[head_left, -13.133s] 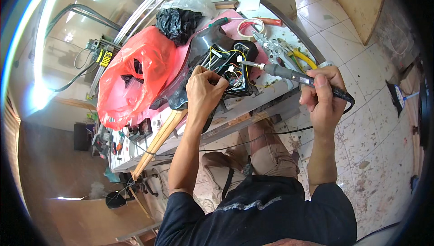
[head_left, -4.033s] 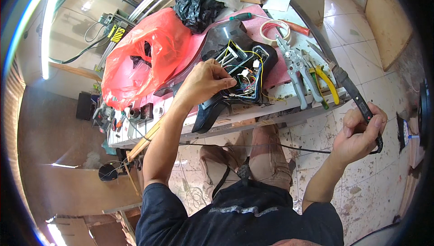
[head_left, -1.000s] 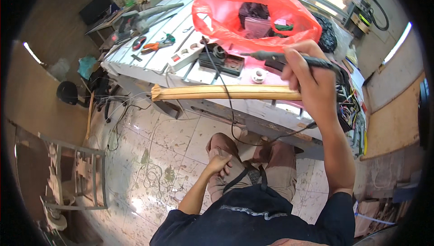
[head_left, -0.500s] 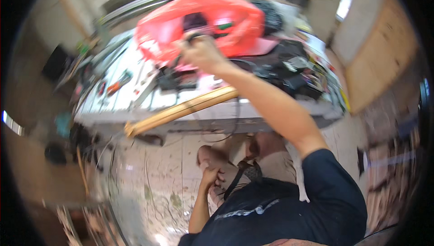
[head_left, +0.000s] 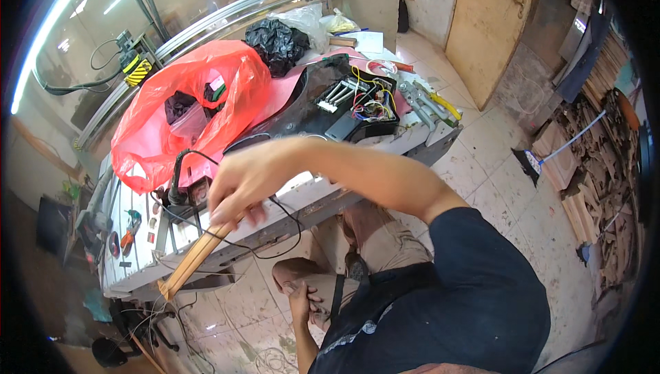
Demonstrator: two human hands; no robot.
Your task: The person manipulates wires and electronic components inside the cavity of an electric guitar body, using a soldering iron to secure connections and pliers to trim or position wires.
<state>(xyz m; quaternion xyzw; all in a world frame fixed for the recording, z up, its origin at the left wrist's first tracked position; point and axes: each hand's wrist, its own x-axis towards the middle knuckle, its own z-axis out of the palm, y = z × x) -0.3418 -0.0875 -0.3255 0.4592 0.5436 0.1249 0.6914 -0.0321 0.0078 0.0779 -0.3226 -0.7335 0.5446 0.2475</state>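
Observation:
My right hand is open, slightly blurred, with loosely bent fingers above a wooden strip at the workbench's front edge. Just left of it a black handle with a cable, apparently the soldering iron, stands at a small black stand. My left hand rests on my thigh below the bench, fingers loosely apart. Behind my right arm lies a black housing with exposed wires and metal rods. Pliers lie at its right. A large red plastic bag lies behind my right hand.
The bench also carries a crumpled black bag and small tools. A metal rail machine runs behind it. Cords hang over the front edge. At right stand a wooden door, a broom and stacked wood scraps.
My right hand has swung down to the bench's left front and let go of the soldering iron. My left hand has left the housing for my thigh. The view has turned.

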